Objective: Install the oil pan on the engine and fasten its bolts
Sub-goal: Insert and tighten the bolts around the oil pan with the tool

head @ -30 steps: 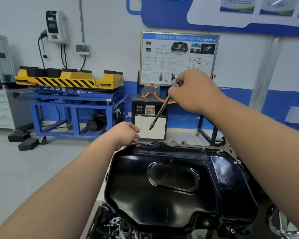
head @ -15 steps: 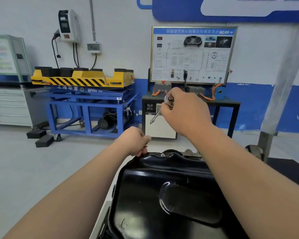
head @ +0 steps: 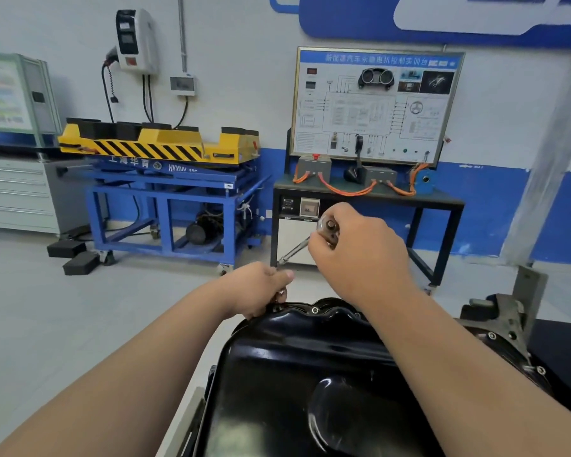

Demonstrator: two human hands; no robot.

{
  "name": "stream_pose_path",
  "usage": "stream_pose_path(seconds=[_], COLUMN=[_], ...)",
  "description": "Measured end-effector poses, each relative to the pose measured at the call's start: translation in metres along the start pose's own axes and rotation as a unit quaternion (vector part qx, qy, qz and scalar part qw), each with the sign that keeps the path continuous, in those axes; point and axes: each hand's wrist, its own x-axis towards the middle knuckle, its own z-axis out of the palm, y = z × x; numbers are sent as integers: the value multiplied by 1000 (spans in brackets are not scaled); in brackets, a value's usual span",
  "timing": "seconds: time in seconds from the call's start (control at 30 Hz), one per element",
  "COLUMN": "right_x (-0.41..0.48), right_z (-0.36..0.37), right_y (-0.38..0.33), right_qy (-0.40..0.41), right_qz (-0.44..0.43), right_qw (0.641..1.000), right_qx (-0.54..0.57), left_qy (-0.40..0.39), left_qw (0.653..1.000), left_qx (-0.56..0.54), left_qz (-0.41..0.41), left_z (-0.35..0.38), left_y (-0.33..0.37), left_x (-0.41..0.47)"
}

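The black oil pan [head: 287,367] lies on the engine in front of me, sump side up. A bolt [head: 314,310] sits in its far rim. My left hand [head: 254,290] is at the pan's far left corner, its fingers curled down on a small metal bolt [head: 281,293] at the rim. My right hand [head: 360,262] is above the far rim and grips the head of a ratchet wrench [head: 327,226]. The wrench's handle slants down and left until its tip is close to my left thumb.
Part of the engine and a grey stand bracket [head: 521,311] show to the right of the pan. Beyond it are a black training bench [head: 442,206] with a wiring board, a blue lift cart [head: 165,192] carrying a yellow block, and a grey drawer cabinet [head: 17,192].
My right hand has come down with the ratchet towards the pan's far rim. My left hand has moved onto the far left corner of the rim. The view has shifted forward.
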Motion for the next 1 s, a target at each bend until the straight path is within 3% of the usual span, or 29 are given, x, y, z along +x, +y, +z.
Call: stream_pose_path(seconds=[0.2,0.4,0.73,1.0], right_x=[2,-3,-10,-12], right_z=[-5,-18,-18,-19], right_y=[5,10,3,-1], right_qy=[-19,42,28,21], right_qz=[37,-26,-64,-70], right_qw=[999,987,982,982], right_qx=[15,151,174,172], left_qy=[5,77,59,72], left_qw=[984,924,853,867], left_qx=[-171,-367,-511,-484], left_qz=[-40,-73,-88,-96], left_z=[4,-3,-1,-5], left_y=[-12,-37,-57,-56], left_x=[6,6,2,2])
